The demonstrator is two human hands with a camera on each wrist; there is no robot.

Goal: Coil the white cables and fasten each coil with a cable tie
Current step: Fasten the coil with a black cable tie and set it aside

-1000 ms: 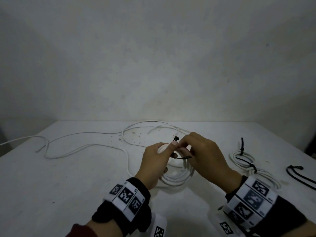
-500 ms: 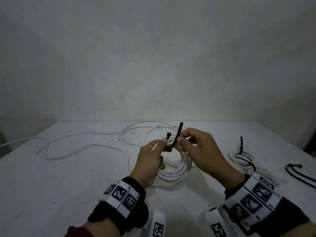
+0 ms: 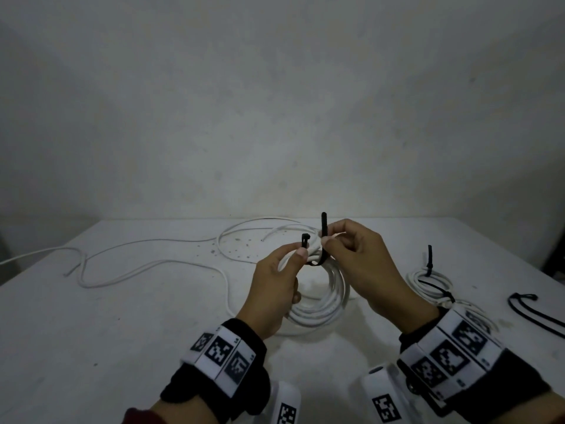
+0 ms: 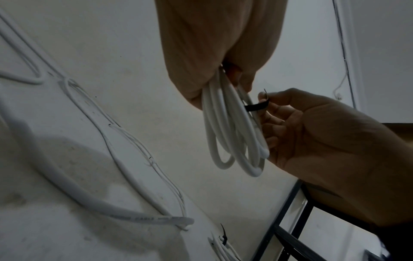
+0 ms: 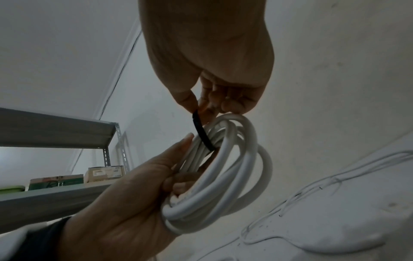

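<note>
A second ago the cable tie (image 3: 321, 240) lay flat between the hands; now it bends up around the white coil (image 3: 321, 296), both ends upright. The left hand (image 3: 276, 289) clamps coil and head end, the right hand (image 3: 363, 264) pinches the tail. I think threading is next.

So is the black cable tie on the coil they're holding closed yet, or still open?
Still open. The cable tie loops under the coil, but its head and tail stick up apart, one pinched in the left hand, one in the right hand.
</note>
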